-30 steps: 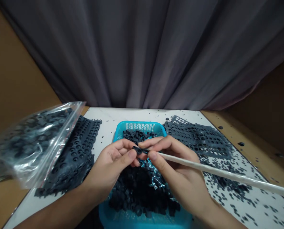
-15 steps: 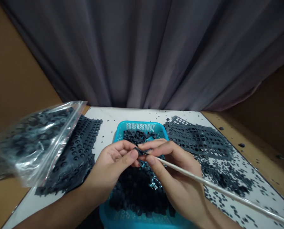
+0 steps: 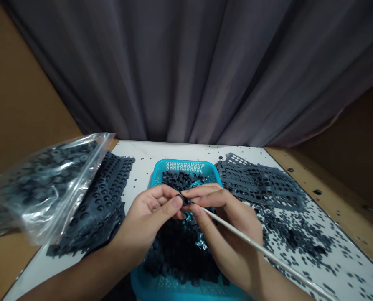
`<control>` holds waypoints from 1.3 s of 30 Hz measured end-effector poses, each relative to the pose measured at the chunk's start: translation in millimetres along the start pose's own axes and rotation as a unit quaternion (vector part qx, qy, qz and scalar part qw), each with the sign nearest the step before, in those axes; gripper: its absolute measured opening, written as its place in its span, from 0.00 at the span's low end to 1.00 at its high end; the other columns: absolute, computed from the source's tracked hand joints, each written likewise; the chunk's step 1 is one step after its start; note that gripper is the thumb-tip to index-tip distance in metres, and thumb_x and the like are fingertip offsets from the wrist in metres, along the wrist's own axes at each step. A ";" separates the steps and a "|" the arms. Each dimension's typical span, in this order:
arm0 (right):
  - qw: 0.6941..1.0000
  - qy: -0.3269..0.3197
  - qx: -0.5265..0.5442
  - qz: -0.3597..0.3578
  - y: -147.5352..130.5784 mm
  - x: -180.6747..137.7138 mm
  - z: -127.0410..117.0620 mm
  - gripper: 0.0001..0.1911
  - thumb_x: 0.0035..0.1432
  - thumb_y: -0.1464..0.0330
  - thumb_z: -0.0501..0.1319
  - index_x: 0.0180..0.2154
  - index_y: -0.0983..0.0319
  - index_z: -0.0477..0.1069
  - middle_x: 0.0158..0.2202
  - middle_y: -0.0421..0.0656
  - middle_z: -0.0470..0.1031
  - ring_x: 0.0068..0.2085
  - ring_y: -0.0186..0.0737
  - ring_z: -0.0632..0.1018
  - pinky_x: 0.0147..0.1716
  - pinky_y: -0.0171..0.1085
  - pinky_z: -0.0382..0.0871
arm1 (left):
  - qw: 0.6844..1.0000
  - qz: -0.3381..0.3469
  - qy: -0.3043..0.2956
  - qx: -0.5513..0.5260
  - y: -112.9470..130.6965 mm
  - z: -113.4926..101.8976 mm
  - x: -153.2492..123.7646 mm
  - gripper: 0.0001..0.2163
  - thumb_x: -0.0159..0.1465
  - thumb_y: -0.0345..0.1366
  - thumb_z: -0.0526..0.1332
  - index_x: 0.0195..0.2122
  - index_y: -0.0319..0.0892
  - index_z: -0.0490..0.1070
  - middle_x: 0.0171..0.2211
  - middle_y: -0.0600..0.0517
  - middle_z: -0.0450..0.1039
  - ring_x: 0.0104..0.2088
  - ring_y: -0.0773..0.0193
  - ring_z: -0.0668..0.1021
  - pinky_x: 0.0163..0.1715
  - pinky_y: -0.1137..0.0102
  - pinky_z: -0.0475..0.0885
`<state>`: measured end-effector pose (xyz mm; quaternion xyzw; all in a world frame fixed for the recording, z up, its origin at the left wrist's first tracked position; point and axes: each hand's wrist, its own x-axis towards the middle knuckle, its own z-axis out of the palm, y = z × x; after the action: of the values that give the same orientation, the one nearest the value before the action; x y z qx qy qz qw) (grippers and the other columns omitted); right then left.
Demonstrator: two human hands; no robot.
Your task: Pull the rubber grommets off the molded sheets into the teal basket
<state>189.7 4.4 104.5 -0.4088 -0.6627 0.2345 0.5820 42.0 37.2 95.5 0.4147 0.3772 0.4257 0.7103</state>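
Observation:
Pinched between the thumb and fingers of my left hand [image 3: 151, 209] is a small black rubber piece [image 3: 183, 199]. My right hand [image 3: 230, 225] grips a long thin pale rod [image 3: 252, 242] close to its tip, which meets the black piece. The rod slants down to the lower right across my right forearm. Both hands are over a blue plastic basket [image 3: 156, 169] with many small black rubber pieces [image 3: 180, 251] inside. My right fingertips nearly touch the left ones, and they partly hide the rod's tip.
On the left, a clear zip bag [image 3: 48, 188] full of black pieces leans on stacked black sheets [image 3: 98, 200] with round holes. More perforated black sheets [image 3: 261, 184] lie at right, beside scattered black bits [image 3: 299, 238] on the white table [image 3: 142, 150]. A grey curtain [image 3: 186, 71] hangs behind.
The black piece has turned slightly in my fingers, so its opening shows more. My right hand and the rod have shifted a little, with the rod's far end tilting lower.

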 end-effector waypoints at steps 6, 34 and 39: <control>1.000 0.015 0.015 0.016 -1.1 0.4 -0.9 0.06 0.56 0.77 0.60 0.33 0.60 0.70 0.37 0.41 0.78 0.41 0.36 0.78 0.40 0.38 0.74 | 1.000 0.012 0.007 -0.011 0.5 1.2 -0.2 0.10 0.53 0.41 0.69 0.28 0.40 0.73 0.21 0.57 0.73 0.25 0.74 0.73 0.29 0.82 0.67; 0.994 0.025 0.062 0.092 1.1 -10.3 6.6 0.05 0.58 0.74 0.60 0.33 0.58 0.68 0.39 0.40 0.79 0.42 0.35 0.79 0.43 0.36 0.72 | 0.984 0.139 0.076 0.087 -0.9 8.1 -6.2 0.07 0.57 0.32 0.65 0.28 0.43 0.66 0.22 0.59 0.76 0.26 0.74 0.78 0.30 0.82 0.71; 0.996 0.037 0.034 0.069 2.1 -11.0 8.9 0.06 0.57 0.76 0.60 0.32 0.59 0.69 0.38 0.42 0.79 0.41 0.38 0.79 0.41 0.39 0.73 | 0.984 0.128 0.065 0.101 -0.6 6.7 -5.3 0.07 0.58 0.34 0.64 0.29 0.43 0.64 0.23 0.59 0.76 0.28 0.72 0.77 0.32 0.80 0.70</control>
<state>181.6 -1.9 94.6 -0.4422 -0.6025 0.2812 0.6021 46.3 30.4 98.4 0.5009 0.4073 0.4991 0.5780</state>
